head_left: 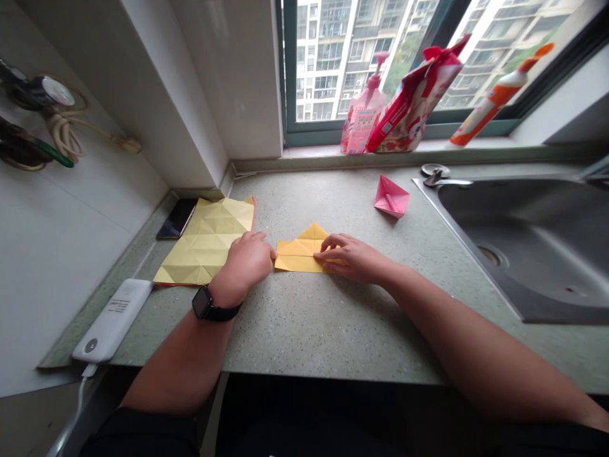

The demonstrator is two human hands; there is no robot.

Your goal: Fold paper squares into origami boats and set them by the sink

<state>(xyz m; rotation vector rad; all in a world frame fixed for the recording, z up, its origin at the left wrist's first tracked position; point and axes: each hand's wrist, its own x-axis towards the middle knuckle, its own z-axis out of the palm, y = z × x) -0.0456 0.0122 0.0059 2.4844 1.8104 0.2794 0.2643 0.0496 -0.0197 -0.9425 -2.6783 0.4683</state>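
Note:
A folded orange-yellow sheet of paper [301, 263] lies on the counter, with a triangular peak at its far side and a crease running across it. My left hand [250, 259] is curled at the paper's left end, its fingertips on that edge; part of its grip is hidden. From the right, my right hand [351, 256] holds the paper down, thumb and bent fingers closed onto its right part and covering that end. Left of my left hand is a creased pale-yellow sheet [202, 238] with a red edge beneath. A pink folded paper piece [392, 197] sits farther back on the right.
A steel sink [537, 247] is set into the counter [304, 336] on the right. At the left are a dark phone [176, 218] and a white power bank [113, 320] with a cable. A pink pump bottle [364, 117], red bag [416, 101] and orange-white bottle [492, 105] line the windowsill.

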